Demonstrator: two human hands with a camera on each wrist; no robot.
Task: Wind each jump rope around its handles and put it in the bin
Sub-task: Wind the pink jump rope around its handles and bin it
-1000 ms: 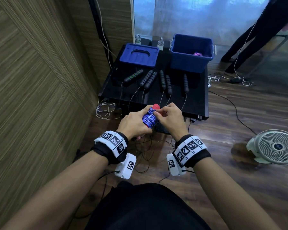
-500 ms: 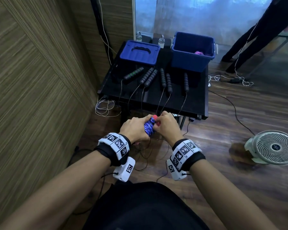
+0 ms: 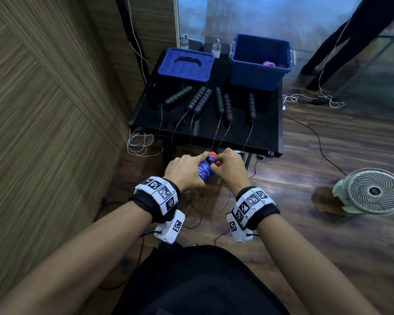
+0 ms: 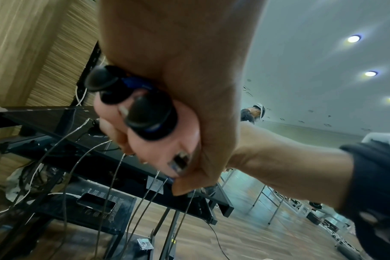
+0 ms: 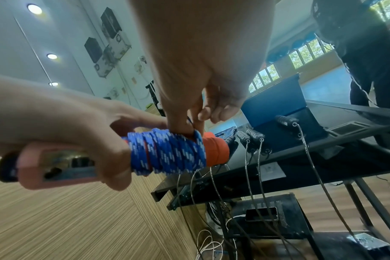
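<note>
A jump rope with blue-and-white cord [image 3: 204,170] is wound in a thick coil [image 5: 167,153] around its paired orange handles [image 5: 216,151]. My left hand [image 3: 184,171] grips the handles below the coil, and their black end caps [image 4: 149,119] stick out of the fist. My right hand [image 3: 228,167] pinches the cord at the coil's upper end with thumb and forefinger [image 5: 189,121]. The blue bin [image 3: 255,73] stands at the table's back right with a wound pink rope [image 3: 269,63] inside.
Several black-handled jump ropes [image 3: 221,103] lie on the black table [image 3: 266,133], their thin cords hanging over its front edge. A blue lid [image 3: 185,64] sits back left. A fan [image 3: 373,192] stands on the floor to the right. A person's legs [image 3: 350,42] are behind.
Both hands stay together on the wound rope in front of the table edge. My right fingers have kept working at the coil's upper end by the orange tip.
</note>
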